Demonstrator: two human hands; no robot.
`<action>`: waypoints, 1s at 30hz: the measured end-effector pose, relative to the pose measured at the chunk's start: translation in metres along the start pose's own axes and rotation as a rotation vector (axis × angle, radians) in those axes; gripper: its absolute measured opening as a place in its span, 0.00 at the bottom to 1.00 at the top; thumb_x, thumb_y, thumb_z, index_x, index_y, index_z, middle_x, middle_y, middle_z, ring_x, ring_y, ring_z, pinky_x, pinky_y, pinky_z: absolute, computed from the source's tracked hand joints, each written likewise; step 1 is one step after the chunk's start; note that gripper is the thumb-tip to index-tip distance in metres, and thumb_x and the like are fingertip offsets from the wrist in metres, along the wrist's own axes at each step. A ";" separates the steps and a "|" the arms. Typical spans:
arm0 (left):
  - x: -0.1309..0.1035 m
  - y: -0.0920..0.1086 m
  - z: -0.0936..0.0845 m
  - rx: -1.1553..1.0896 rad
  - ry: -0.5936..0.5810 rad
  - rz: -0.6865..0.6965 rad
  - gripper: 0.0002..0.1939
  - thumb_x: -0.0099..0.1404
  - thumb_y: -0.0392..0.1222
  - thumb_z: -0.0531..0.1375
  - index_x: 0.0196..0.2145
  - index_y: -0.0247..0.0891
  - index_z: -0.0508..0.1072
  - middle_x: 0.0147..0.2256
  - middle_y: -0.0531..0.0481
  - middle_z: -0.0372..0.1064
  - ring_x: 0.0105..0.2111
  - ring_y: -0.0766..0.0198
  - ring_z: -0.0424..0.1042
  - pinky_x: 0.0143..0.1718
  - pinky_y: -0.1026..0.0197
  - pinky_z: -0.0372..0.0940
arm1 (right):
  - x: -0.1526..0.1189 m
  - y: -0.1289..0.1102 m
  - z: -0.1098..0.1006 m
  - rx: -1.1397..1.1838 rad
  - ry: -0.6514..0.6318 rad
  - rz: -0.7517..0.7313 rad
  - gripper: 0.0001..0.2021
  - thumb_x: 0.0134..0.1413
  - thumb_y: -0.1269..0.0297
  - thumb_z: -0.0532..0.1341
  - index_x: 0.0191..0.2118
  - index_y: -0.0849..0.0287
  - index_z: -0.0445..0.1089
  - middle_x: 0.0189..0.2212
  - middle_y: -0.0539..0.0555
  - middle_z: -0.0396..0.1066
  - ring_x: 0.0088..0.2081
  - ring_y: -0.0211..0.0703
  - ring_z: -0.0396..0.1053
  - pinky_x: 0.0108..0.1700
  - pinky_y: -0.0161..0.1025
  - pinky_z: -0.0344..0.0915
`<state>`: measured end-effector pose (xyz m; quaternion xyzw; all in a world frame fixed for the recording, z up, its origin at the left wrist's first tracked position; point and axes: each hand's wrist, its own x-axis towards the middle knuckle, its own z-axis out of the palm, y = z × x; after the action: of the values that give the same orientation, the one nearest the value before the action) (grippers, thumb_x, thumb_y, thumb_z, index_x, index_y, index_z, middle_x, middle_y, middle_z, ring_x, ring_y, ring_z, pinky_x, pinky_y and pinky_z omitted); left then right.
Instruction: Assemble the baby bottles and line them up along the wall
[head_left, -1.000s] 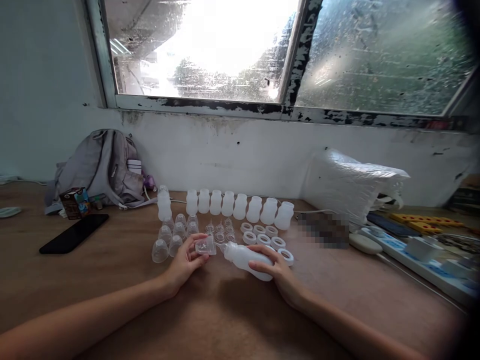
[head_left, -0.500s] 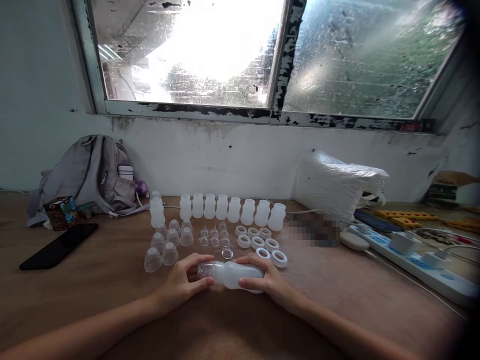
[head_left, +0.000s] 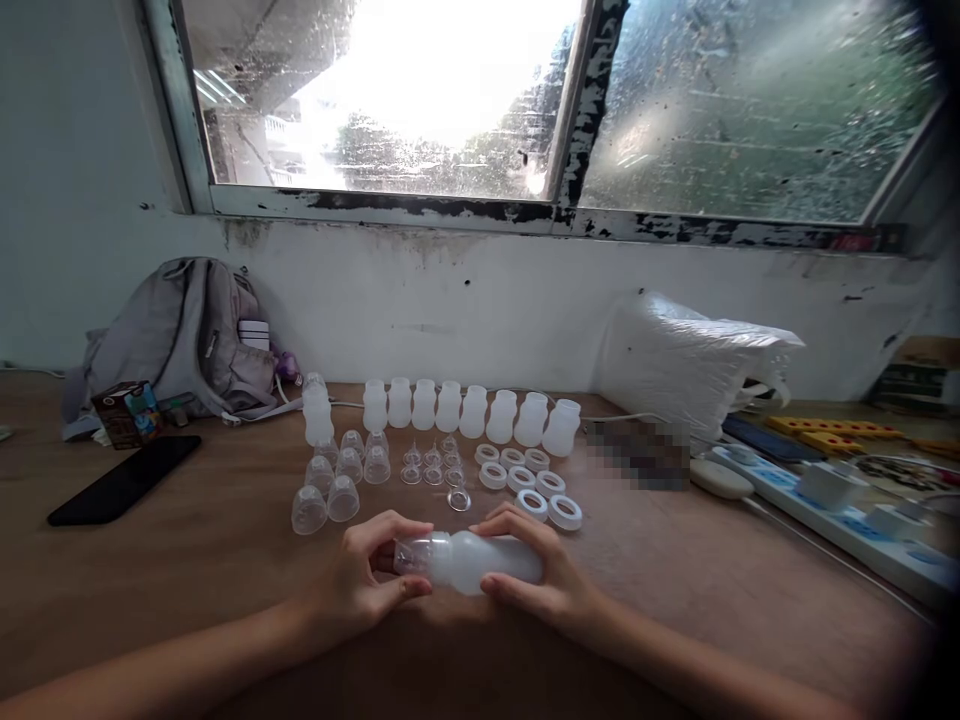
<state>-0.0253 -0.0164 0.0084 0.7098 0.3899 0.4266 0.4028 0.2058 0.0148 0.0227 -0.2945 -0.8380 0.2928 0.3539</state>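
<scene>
Tabletop (head_left: 660, 570) below, clear cap (head_left: 412, 556) now meets bottle (head_left: 476, 562).

left pane (head_left: 382, 100): blown out to pure white in the middle, the main light, coming from behind the table (head_left: 225, 600)
right pane (head_left: 750, 120): dimmer, hazy, with pale streaks of glare
wall (head_left: 420, 300): grey and shaded below the panes
table: dim, a soft dark shadow on the near side of the bottle (head_left: 480, 562)
plastic bag (head_left: 675, 360): bright sheen along its top folds
phone (head_left: 127, 480): near black, little detail
clear caps (head_left: 343, 498): faint highlights, low contrast
edges: wide-angle stretch, dark vignette in the right corners
far right: soft and smeared
patch beside the power strip (head_left: 832, 520): pixelated, unreadable
colour: cool, muted
</scene>
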 end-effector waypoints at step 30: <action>0.121 0.072 -0.127 0.748 0.188 0.212 0.20 0.53 0.48 0.59 0.40 0.35 0.64 0.39 0.47 0.66 0.36 0.61 0.68 0.40 0.58 0.64 | 0.029 0.057 -0.010 0.163 0.016 0.329 0.15 0.50 0.52 0.55 0.31 0.62 0.66 0.21 0.48 0.62 0.21 0.35 0.60 0.21 0.32 0.57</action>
<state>-0.0870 0.0955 0.1488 0.8015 0.4783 0.3575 0.0329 0.2130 0.0753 0.0003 -0.4002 -0.7492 0.4114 0.3305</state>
